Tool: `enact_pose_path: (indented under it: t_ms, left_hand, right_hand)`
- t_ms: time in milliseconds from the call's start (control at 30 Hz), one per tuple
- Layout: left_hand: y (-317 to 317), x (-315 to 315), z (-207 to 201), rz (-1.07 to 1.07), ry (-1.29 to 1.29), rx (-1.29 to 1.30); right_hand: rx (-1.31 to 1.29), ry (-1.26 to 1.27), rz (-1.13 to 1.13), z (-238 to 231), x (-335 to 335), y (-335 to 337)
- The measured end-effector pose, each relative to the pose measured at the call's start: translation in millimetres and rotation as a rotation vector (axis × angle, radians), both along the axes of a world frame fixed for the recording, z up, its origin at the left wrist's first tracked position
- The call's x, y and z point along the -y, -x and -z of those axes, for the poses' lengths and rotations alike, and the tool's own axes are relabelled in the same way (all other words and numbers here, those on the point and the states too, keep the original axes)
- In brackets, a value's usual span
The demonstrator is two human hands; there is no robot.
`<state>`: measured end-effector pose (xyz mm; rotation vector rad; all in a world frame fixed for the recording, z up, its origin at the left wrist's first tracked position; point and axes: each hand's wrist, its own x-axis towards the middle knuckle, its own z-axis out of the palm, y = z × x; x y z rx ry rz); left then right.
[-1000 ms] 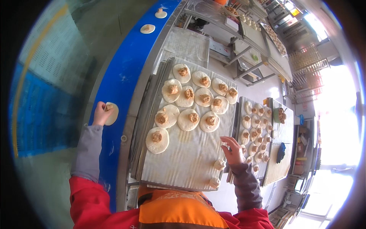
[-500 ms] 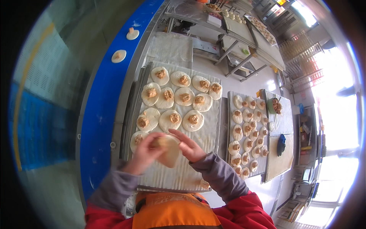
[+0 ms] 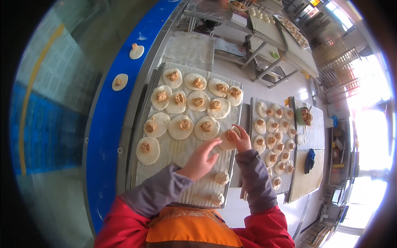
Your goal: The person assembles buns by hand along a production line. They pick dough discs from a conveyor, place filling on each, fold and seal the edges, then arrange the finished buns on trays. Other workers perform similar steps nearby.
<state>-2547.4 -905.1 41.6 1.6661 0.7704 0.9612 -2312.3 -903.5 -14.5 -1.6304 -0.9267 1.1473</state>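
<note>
At the right edge of the near tray (image 3: 182, 153), my right hand (image 3: 243, 141) grips a flat dough round (image 3: 226, 144) with brown filling, its thumb on top. My left hand (image 3: 200, 160) hovers just left of it, fingers apart and nothing in them. Several filled dough rounds (image 3: 180, 127) lie in rows on the tray's far half. One more filled round (image 3: 147, 151) lies near the left edge. Two closed, gathered buns, one bun (image 3: 222, 177) farther than the other bun (image 3: 217, 199), sit at the tray's near right.
Left of the tray runs a blue conveyor belt (image 3: 109, 124) carrying two dough rounds (image 3: 120, 82). On the right stands a second tray of filled rounds (image 3: 271, 140). Beyond it are a green bowl of filling (image 3: 305, 116) and a dark blue glove (image 3: 309, 161). Metal tables (image 3: 264, 45) stand farther back.
Both hands have moved right; the dough round, held up between them before, is now at the tray's right edge in my right hand. My left hand has let go. The belt's rounds have moved nearer.
</note>
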Motion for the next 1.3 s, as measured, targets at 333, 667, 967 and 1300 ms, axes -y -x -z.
enact_pose_path:
  t_ms: [333, 667, 967, 1300]
  left_hand:
    - [257.8, -64.9, 33.6, -0.659, 0.152, -0.071]
    - [372.9, -114.7, 116.0, -0.787, -0.208, -0.808]
    - [429.7, -46.0, 115.1, -0.770, 0.156, -0.722]
    - [490.5, 34.9, 78.4, -0.349, 0.353, -0.842]
  right_hand:
    - [0.991, -0.361, -0.310, 4.0, -33.8, 2.9]
    - [1.149, -0.389, -0.408, -6.5, 4.5, 11.5]
    - [0.995, -0.381, -0.392, -92.3, -55.5, 118.5]
    - [0.761, -0.526, -0.956, 51.1, -200.8, 490.0]
